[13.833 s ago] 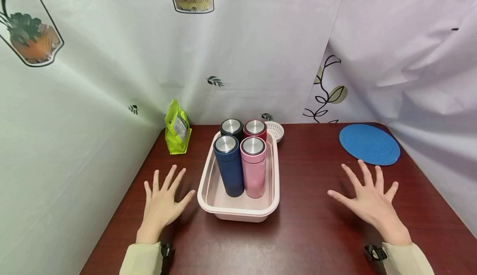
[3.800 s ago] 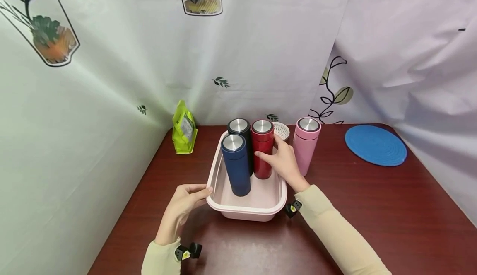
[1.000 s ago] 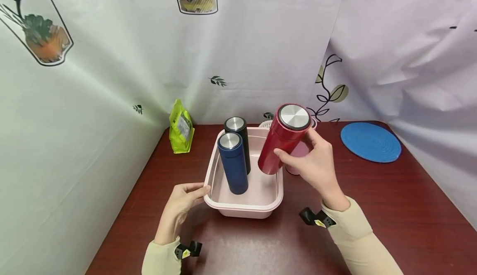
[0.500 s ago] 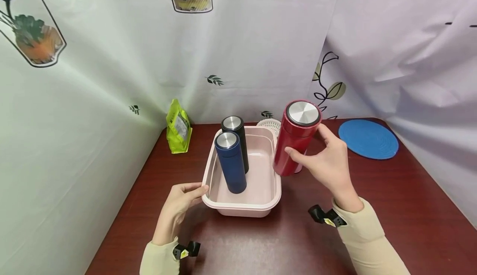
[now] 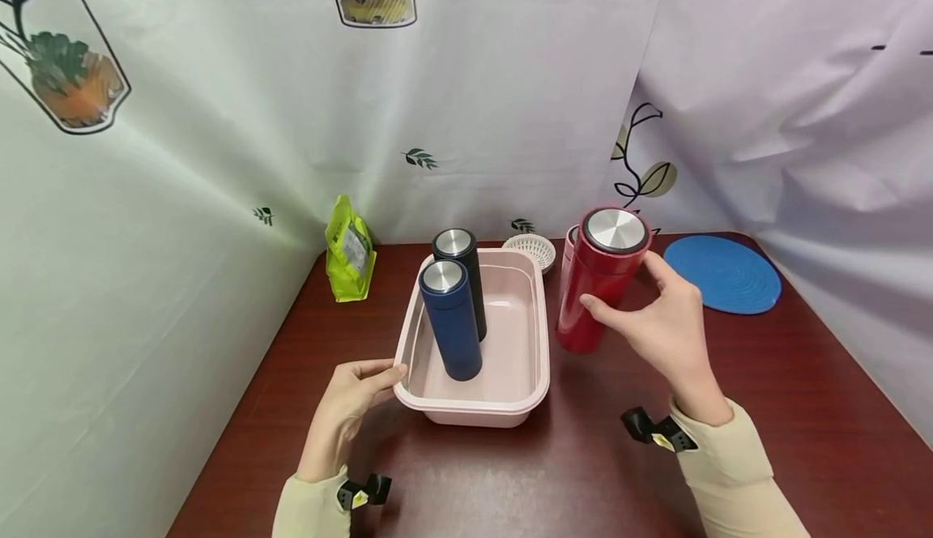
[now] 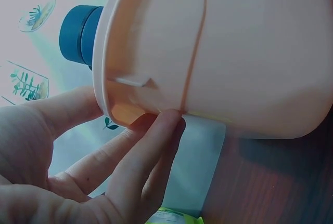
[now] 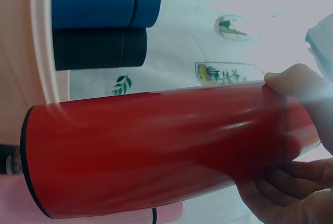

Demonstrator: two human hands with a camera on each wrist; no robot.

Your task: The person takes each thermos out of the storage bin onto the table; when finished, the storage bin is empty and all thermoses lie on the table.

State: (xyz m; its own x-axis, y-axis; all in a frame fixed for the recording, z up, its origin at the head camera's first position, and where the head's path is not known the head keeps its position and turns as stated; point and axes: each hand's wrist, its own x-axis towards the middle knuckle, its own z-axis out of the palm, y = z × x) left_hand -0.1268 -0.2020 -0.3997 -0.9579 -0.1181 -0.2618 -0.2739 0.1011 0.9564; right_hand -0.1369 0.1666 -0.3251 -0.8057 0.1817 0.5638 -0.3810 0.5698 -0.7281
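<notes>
My right hand (image 5: 666,323) grips a red vacuum flask (image 5: 594,295) near its steel-topped lid, thumb on the near side. The flask tilts slightly, to the right of the pale pink plastic basin (image 5: 477,410). Behind it a pink flask (image 5: 567,258) is mostly hidden. My left hand (image 5: 353,400) holds the basin's left rim, thumb over the edge; in the left wrist view its fingers (image 6: 140,167) lie against the outer wall. Inside the basin a navy blue flask (image 5: 455,331) and a black flask (image 5: 472,275) stand upright on the left side.
A white woven basket (image 5: 532,248) sits behind the basin's back right corner. At the back right lies a round blue mat (image 5: 722,273), and a bright green pouch (image 5: 348,254) stands at the back left. Curtain-like sheets border the dark red table (image 5: 496,481).
My right hand has carried the red flask rightward out over the basin's right rim and then slightly lower beside it. The left hand stays on the rim.
</notes>
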